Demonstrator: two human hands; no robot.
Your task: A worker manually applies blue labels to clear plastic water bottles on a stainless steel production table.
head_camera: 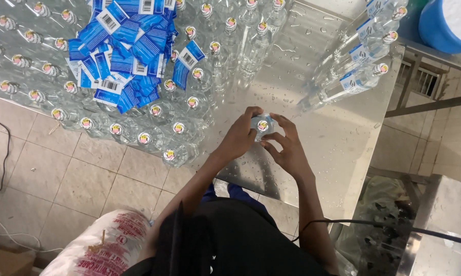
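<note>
A wet steel tabletop carries a crowd of upright clear bottles across its far left, a heap of loose blue labels lying on their caps. Labelled bottles lie on their sides at far right, beside a blue tub. At the near edge, the left hand and right hand each close a narrow grip around one upright bottle, seen from above, standing between them.
</note>
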